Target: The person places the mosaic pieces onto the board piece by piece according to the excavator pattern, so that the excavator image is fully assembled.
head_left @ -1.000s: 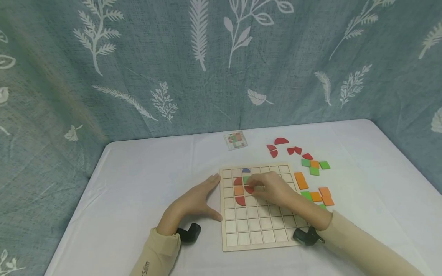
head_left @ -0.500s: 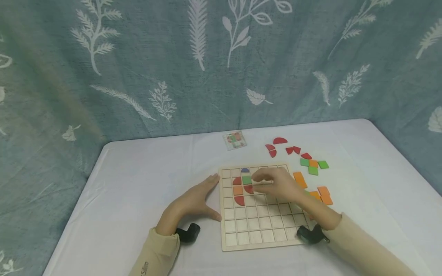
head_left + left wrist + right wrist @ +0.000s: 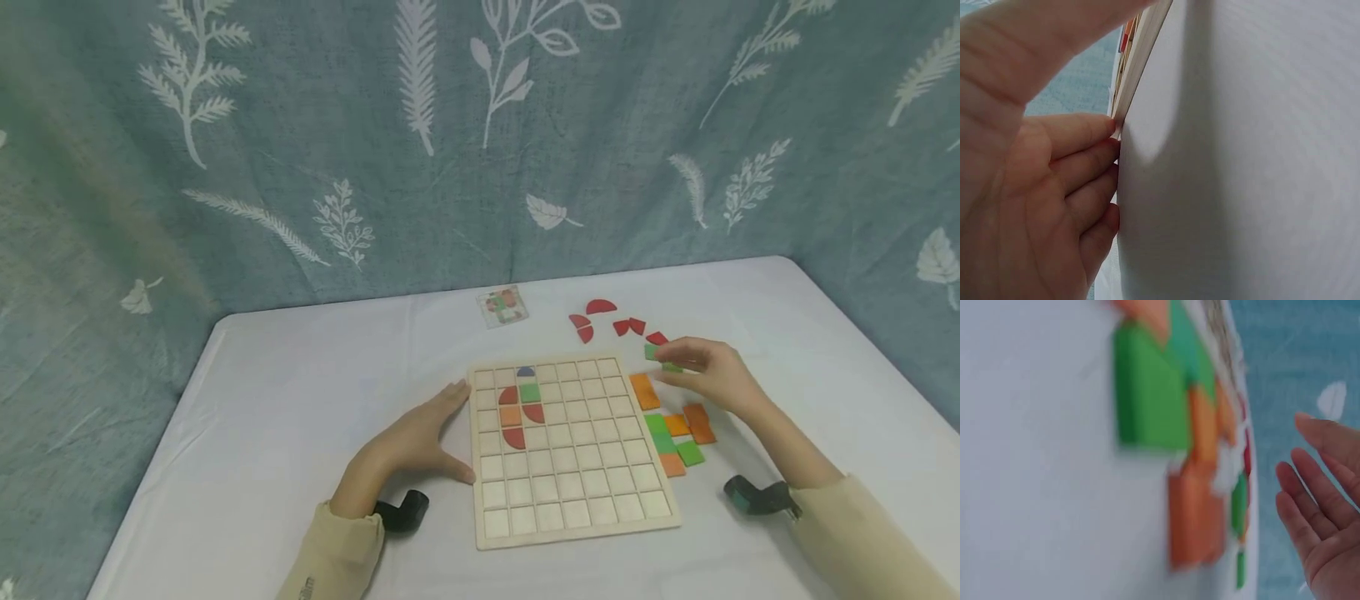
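Six pieces [image 3: 529, 393] sit in grid board [image 3: 577, 467] on white table [image 3: 292, 392] | left hand [image 3: 411, 437]: thumb and fingers spread, touching board's left edge | right hand [image 3: 712, 375]: fingers parted, near green squares [image 3: 650, 352]

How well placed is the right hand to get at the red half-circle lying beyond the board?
Probably yes: the right hand looks empty, nothing covers the red half-circle, and the small red pieces between them lie flat.
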A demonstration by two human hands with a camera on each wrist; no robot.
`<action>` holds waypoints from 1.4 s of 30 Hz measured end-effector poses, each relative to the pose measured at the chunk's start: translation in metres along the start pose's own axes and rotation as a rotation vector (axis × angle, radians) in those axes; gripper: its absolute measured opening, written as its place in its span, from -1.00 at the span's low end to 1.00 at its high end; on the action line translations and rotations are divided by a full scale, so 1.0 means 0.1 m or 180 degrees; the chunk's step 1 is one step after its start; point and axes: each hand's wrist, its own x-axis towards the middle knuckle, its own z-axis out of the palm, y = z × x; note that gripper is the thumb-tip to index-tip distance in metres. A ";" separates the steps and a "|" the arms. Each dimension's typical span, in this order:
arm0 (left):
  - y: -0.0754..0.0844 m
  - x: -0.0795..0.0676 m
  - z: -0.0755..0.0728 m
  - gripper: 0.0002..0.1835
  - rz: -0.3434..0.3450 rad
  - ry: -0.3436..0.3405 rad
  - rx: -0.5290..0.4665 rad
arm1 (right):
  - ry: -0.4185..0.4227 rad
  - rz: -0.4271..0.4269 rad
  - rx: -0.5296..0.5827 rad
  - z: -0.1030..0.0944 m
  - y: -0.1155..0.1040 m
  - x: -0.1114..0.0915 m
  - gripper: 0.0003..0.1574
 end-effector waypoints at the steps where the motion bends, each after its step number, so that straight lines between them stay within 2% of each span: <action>1: 0.00 0.00 0.00 0.28 -0.0010 0.0000 0.0012 | 0.0021 0.0050 -0.0035 -0.02 0.04 -0.01 -0.49; 4: -0.02 -0.01 0.01 0.28 0.0000 0.0008 0.0035 | 0.0072 0.0110 -0.0092 -0.06 0.15 -0.02 -0.48; 7: -0.03 -0.01 0.01 0.29 0.0017 0.0006 0.0040 | 0.0109 0.0036 -0.0164 -0.09 0.21 -0.03 -0.51; 17: -0.04 0.01 0.03 0.28 0.0059 0.0016 0.0017 | 0.0104 0.0073 -0.0292 -0.13 0.29 -0.05 -0.54; 34: -0.04 0.00 0.04 0.29 0.0060 0.0032 0.0011 | 0.0018 0.0054 -0.0431 -0.04 0.35 0.05 -0.56; 42: -0.04 -0.01 0.04 0.28 0.0071 0.0044 0.0026 | 0.0089 -0.0050 -0.0397 -0.01 0.40 0.03 -0.56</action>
